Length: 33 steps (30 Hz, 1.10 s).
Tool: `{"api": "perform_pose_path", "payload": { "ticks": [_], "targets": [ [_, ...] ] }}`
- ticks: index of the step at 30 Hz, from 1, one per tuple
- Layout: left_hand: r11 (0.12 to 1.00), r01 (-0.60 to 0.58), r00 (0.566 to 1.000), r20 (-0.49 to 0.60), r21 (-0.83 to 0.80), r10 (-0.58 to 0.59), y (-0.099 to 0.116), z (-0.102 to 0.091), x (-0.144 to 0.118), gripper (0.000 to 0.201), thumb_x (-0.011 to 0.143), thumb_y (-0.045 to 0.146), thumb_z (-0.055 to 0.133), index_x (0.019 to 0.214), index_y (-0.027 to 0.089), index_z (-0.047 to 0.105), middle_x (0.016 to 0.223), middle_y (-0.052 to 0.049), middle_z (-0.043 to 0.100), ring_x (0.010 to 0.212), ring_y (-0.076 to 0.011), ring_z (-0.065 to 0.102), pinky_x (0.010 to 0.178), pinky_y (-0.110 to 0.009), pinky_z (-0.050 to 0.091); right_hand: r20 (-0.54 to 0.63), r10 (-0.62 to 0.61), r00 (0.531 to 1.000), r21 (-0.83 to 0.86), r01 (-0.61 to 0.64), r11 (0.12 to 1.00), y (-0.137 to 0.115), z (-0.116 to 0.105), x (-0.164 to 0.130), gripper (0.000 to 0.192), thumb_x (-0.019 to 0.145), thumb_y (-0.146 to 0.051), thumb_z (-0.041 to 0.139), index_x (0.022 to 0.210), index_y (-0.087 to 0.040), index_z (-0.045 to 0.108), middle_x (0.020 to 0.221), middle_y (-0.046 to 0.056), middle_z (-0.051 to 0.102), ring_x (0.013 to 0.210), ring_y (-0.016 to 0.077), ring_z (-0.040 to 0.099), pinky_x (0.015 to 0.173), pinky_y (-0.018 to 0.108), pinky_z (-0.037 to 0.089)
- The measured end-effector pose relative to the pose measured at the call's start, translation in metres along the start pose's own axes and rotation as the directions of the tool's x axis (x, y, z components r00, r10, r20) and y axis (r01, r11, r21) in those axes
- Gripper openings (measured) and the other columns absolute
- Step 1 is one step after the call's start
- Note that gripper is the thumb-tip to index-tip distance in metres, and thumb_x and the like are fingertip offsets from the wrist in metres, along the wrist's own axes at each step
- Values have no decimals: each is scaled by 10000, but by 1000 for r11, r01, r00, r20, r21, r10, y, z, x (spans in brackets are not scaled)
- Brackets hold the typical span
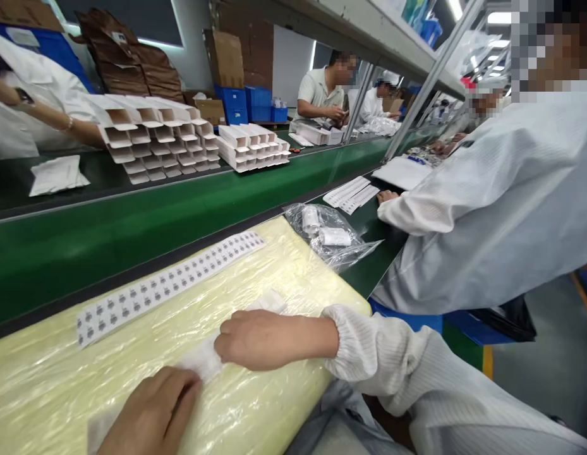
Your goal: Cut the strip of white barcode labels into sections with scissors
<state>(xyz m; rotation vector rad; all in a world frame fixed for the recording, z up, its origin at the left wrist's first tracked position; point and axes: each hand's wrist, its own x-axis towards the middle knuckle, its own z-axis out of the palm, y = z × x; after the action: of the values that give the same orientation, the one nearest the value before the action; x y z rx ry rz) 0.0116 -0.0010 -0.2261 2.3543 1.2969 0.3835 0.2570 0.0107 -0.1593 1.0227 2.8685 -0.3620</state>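
A pale white strip [202,361] lies slantwise across the yellow, plastic-wrapped slab [293,265]. My right hand [255,340] is closed over the strip's middle, its fingers curled down and the fingertips hidden. At the near left, my left hand [153,411] has its fingers pressed together on the same strip, partly covering it. What is printed on this strip, if anything, cannot be made out. Beyond both hands lies a long white label sheet [167,284] with rows of small dark marks, flat along the slab's far edge.
A clear plastic bag [328,234] with white rolls lies right of the slab. More label strips [351,193] lie near a co-worker's sleeve [416,208]. Stacked open white boxes [155,142] stand on the far bench. A metal post [430,82] rises behind; other people sit across.
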Motion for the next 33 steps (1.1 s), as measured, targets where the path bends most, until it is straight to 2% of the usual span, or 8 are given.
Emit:
{"api": "perform_pose_path", "payload": {
  "ticks": [4, 6, 9, 15, 20, 26, 29, 33],
  "targets": [
    [998, -27, 993, 116, 65, 19, 32, -30, 0, 390, 977, 422, 350, 811, 220, 640, 829, -80, 663, 794, -278, 631, 737, -430, 518, -32, 29, 999, 76, -27, 997, -1, 2, -2, 163, 1015, -122, 506, 981, -102, 664, 974, 110, 695, 877, 218, 613, 832, 332, 460],
    [995, -26, 982, 186, 95, 8, 42, -37, 3, 354, 981, 359, 333, 814, 203, 603, 865, -97, 646, 833, -279, 609, 766, -436, 505, -37, 39, 999, 118, -34, 992, -2, 3, -2, 187, 1016, -140, 508, 937, -94, 671, 910, 116, 687, 820, 226, 606, 771, 344, 452],
    [992, 6, 973, 230, 128, -35, 48, -38, 4, 290, 978, 288, 346, 788, 203, 547, 871, -88, 620, 842, -263, 576, 804, -429, 483, -39, 29, 999, 160, -23, 987, -7, 3, -2, 198, 1019, -173, 525, 909, -110, 676, 886, 95, 676, 815, 216, 602, 758, 331, 436],
    [992, 36, 968, 242, 117, -64, 48, -43, 8, 247, 972, 225, 337, 764, 215, 470, 807, -55, 555, 757, -231, 532, 717, -385, 450, -41, 90, 995, 157, -83, 984, -17, 9, 6, 196, 1024, -164, 510, 916, -110, 665, 899, 101, 662, 825, 214, 581, 739, 319, 394],
    [999, 28, 958, 283, 38, -38, 43, -57, 3, 261, 1003, 338, 385, 875, 211, 575, 889, -43, 619, 814, -218, 582, 738, -365, 474, -40, 140, 989, 162, -132, 978, -15, 13, 14, 174, 1012, -138, 514, 917, -108, 657, 889, 102, 653, 814, 215, 573, 698, 311, 366],
    [998, 49, 968, 243, 50, -59, 37, -57, -17, 259, 983, 273, 380, 838, 203, 583, 906, -72, 618, 871, -242, 572, 780, -395, 479, -32, 127, 991, 150, -121, 981, -16, 11, 11, 190, 1024, -163, 508, 933, -96, 661, 917, 114, 653, 837, 230, 571, 722, 326, 366],
    [996, 48, 971, 230, 73, -63, 38, -53, -17, 248, 970, 240, 385, 786, 201, 547, 865, -69, 599, 824, -233, 557, 759, -390, 476, -39, 109, 993, 144, -102, 984, -20, 10, 10, 204, 1026, -149, 496, 929, -92, 666, 924, 117, 653, 843, 230, 569, 747, 334, 372],
    [992, 38, 976, 208, 119, -62, 40, -50, -13, 270, 986, 238, 346, 780, 201, 517, 838, -71, 580, 782, -226, 534, 749, -397, 472, -61, 44, 997, 157, -34, 987, -29, 14, 18, 202, 1038, -234, 528, 965, -125, 681, 961, 98, 657, 904, 227, 571, 802, 330, 388]
  ]
}}
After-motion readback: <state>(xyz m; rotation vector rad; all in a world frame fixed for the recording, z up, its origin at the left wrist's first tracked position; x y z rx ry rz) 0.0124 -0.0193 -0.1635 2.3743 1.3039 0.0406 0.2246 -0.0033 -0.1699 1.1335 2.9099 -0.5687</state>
